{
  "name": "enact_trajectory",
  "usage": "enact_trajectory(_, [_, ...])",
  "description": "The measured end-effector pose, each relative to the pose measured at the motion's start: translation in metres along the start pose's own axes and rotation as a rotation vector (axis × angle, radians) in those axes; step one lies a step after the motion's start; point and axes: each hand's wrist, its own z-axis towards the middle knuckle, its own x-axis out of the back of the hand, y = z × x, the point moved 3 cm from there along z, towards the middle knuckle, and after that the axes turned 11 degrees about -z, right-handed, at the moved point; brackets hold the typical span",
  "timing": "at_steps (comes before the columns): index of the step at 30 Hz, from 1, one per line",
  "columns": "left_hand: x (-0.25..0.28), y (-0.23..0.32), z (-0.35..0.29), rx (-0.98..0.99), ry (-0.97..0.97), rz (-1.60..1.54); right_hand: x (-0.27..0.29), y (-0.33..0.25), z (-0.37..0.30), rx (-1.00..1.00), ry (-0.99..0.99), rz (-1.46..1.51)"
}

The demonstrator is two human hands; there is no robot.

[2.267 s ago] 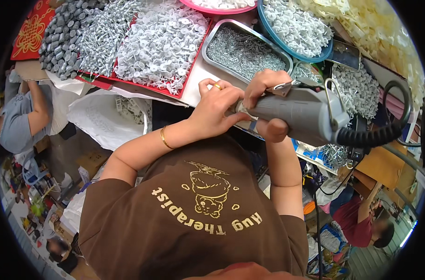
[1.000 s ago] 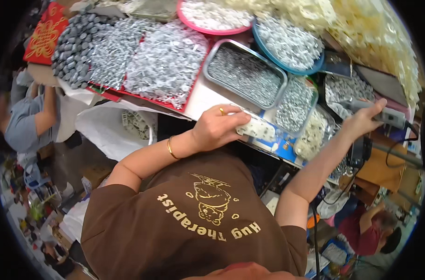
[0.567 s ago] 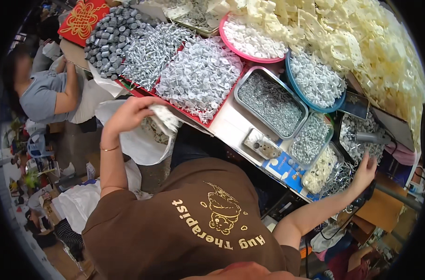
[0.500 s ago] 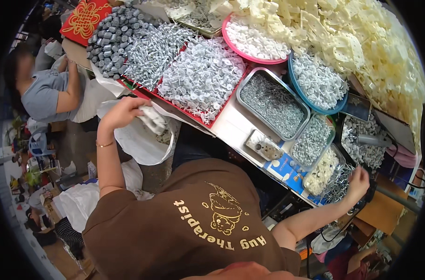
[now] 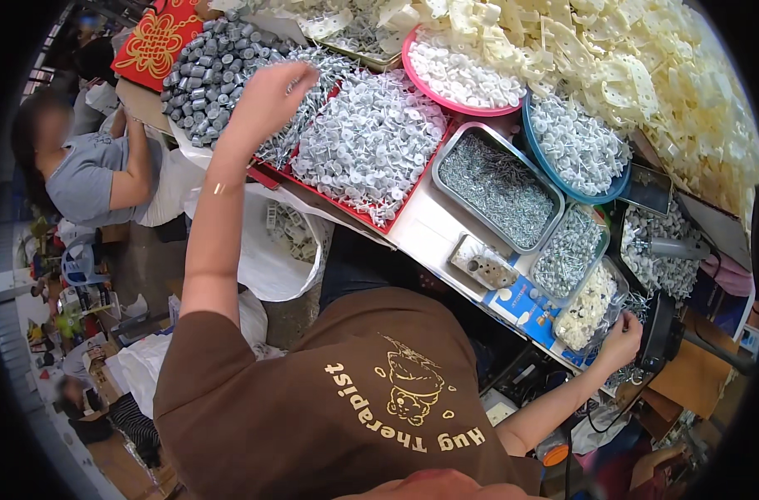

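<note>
My left hand (image 5: 273,98) is over a heap of thin silver screws (image 5: 328,60), its bent fingers blurred and partly hidden at the pile. Close by lie stubby grey metal cylinders (image 5: 208,79) and a red tray (image 5: 393,215) heaped with pale disc-headed pins (image 5: 367,137). On the other side, my right hand (image 5: 619,342) is closed, fingertips pinched together beside a clear tub of small cream pieces (image 5: 581,317). What those fingers hold, if anything, is too small to make out. Loose silver metal parts (image 5: 638,307) lie just beyond it.
A white bucket (image 5: 258,271) with pale plastic parts stands below the table edge. Further right are a metal tray of small screws (image 5: 500,187), a blue bowl (image 5: 610,198), a pink bowl (image 5: 446,104) and piled cream plastic plates (image 5: 646,75). Another person (image 5: 104,167) sits at left.
My left hand has gone from above the bucket up to the screw heap; the white plastic piece it held is gone from it. My right hand has dropped slightly toward the clear tub.
</note>
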Motion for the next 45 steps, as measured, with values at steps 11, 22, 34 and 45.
enact_trajectory(11, [-0.056,-0.109,0.123,0.090,0.057,0.864,0.010,-0.001,-0.009,-0.218,0.323,0.662])
enact_trajectory(22, [-0.136,0.141,-0.030,0.161,-0.361,-1.132,0.058,-0.162,-0.048,0.092,-0.190,1.253])
enact_trajectory(34, [-0.183,0.216,-0.091,0.011,-0.249,-0.632,0.057,-0.179,-0.087,0.162,-0.424,1.276])
enact_trajectory(45, [-0.182,0.225,-0.095,-0.007,-0.305,-0.620,0.060,-0.188,-0.088,0.274,-0.309,1.057])
